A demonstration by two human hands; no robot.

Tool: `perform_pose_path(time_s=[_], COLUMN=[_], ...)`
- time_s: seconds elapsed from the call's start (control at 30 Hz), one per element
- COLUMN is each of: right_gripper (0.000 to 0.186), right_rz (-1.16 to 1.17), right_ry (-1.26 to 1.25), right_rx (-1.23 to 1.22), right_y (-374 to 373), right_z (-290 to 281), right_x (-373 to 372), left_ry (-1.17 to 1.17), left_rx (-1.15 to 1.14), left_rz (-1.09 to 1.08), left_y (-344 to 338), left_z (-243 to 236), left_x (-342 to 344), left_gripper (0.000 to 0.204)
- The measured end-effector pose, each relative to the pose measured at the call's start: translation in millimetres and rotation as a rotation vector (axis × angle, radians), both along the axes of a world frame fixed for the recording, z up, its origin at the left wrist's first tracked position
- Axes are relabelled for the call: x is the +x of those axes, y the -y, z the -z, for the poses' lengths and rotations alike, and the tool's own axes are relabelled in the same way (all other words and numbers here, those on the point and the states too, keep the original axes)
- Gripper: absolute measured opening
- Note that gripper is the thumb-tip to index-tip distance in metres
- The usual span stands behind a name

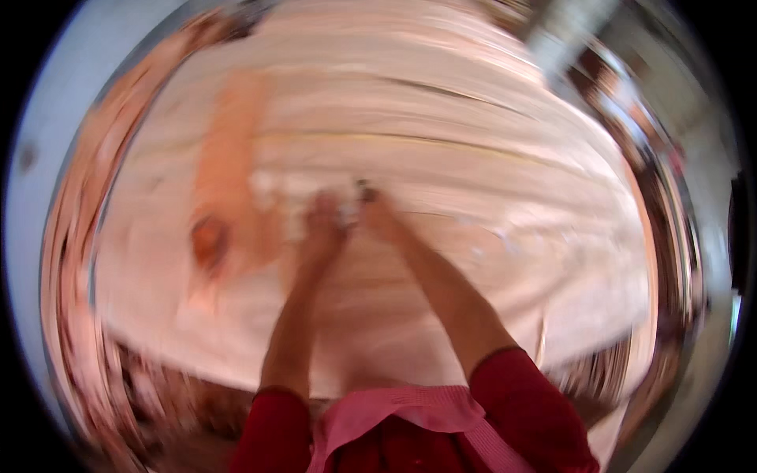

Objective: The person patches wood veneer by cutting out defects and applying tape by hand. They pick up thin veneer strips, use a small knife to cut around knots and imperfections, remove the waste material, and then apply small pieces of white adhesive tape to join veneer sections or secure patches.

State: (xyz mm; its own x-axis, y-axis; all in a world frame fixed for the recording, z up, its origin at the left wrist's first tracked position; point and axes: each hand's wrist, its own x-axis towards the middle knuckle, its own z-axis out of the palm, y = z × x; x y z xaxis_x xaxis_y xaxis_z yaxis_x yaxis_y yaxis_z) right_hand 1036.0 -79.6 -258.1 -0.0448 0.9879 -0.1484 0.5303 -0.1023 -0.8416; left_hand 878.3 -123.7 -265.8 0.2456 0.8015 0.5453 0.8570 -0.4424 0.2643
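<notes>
Both my hands are close together over a pale pink cloth-like sheet (489,173), and the whole picture is smeared by motion. My left hand (322,225) is over the sheet, its fingers too blurred to read. Just right of it, my right hand (380,214) is closed around something with a small dark tip (363,188), whose kind I cannot make out. A small whitish patch (347,210) shows between the two hands. To the left of my left hand lie a long orange strip (230,138) and a round orange-brown thing (210,240).
The sheet covers a wide surface with wrinkles and fold lines. Stacked or bunched pinkish-brown layers (75,292) run along the left side. A pale post (564,35) stands at the far right, and beyond it a blurred figure may be a person (623,102).
</notes>
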Motion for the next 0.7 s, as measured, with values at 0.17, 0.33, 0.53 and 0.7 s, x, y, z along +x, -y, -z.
perform_pose_path(time_s=[0.17,0.33,0.53,0.7], right_gripper=[0.014,0.028,0.036,0.028], right_rz=[-0.013,0.621,0.78,0.578], right_ry=[0.173,0.255,0.636,0.584], right_rx=[0.067,0.086,-0.243,-0.106], right_y=[98,247,383,459], right_z=[-93,-84,-53,-64], right_x=[-9,194,307,297], left_ry=[-0.495,-0.161,0.807,0.706], left_rx=[0.51,-0.263,-0.471,-0.063], left_rz=[-0.571,-1.362,-0.684,-0.306], left_y=[59,97,85,100], left_z=[2,-44,-22,-160], left_x=[-180,-293,-322,-223], left_gripper=[0.066,0.072,0.02,0.012])
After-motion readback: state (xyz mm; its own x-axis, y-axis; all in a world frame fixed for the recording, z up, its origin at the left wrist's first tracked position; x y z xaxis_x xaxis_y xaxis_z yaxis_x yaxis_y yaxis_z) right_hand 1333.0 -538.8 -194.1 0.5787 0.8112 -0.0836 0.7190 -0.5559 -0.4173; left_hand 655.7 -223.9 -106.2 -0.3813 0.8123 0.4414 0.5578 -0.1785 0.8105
